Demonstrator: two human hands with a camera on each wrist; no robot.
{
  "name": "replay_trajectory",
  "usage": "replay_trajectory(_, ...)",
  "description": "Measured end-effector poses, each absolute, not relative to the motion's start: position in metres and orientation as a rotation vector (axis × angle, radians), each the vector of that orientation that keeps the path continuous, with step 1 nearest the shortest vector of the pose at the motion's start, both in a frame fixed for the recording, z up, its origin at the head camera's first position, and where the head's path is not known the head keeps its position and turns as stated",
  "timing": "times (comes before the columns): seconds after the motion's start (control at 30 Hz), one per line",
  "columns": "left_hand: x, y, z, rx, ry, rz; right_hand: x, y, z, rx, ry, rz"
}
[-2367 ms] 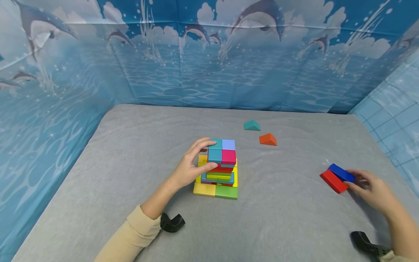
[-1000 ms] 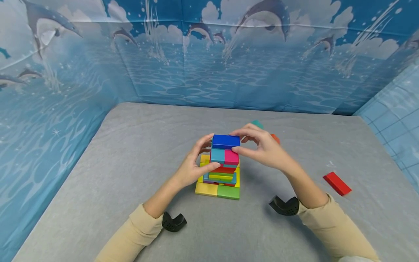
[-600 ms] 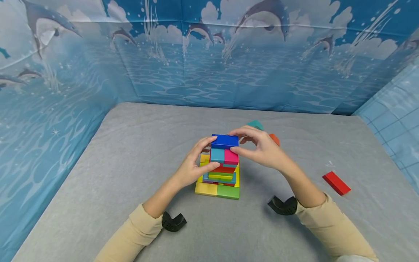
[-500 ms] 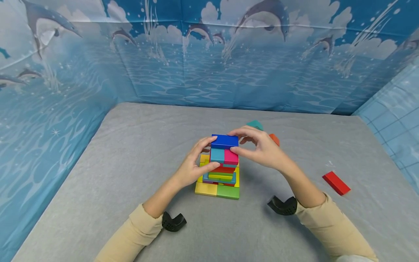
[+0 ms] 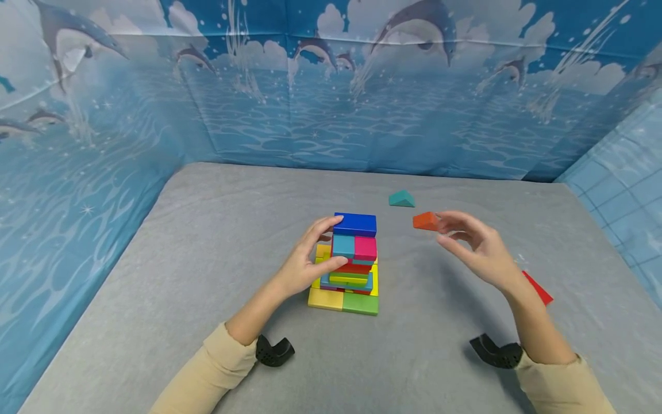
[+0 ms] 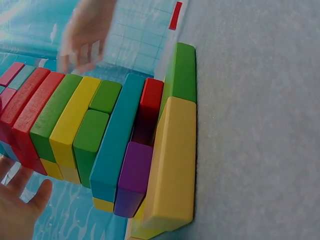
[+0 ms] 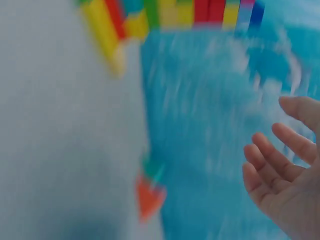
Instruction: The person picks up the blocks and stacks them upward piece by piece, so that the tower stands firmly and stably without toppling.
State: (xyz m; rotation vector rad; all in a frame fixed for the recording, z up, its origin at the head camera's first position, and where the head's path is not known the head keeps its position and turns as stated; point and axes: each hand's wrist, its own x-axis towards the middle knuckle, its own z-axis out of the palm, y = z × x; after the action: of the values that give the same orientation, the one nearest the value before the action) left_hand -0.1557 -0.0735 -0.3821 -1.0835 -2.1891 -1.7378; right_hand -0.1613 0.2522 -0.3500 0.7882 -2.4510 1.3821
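Observation:
A tower of several coloured wooden blocks (image 5: 343, 248) stands mid-table, with a dark blue block (image 5: 355, 224) lying flat as its top layer. My left hand (image 5: 300, 267) is at the tower's left side, index fingertip at the blue block's left edge, thumb extended along the front of a lower layer. In the left wrist view that hand's spread fingers (image 6: 17, 182) overlap the tower's upper layers. My right hand (image 5: 481, 250) holds nothing and hovers right of the tower, fingers loosely bent. It overlaps an orange block with sloped sides (image 5: 426, 221) in the head view.
A teal wedge-shaped block (image 5: 401, 199) lies behind the orange one. Farther right a red block (image 5: 538, 288) lies on the grey cloth (image 5: 207, 230), partly covered by my right forearm. A blue dolphin-print curtain (image 5: 258, 115) borders the back and left.
My right hand picked up the blue block from the right, set it on the tower and let go. It has since moved right, away from the tower. My left hand stays at the tower.

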Motion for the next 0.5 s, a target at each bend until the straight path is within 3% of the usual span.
replay_trajectory(0.27, -0.156, -0.074, -0.383, -1.067, -2.198, -1.749, -0.145, 0.371, -0.424, 0.325, -2.512, 1.123)
replay_trajectory(0.5, -0.149, -0.072, -0.371, -1.049, -2.215, -1.771, -0.101, 0.395, -0.417, 0.143, -2.675, 0.942)
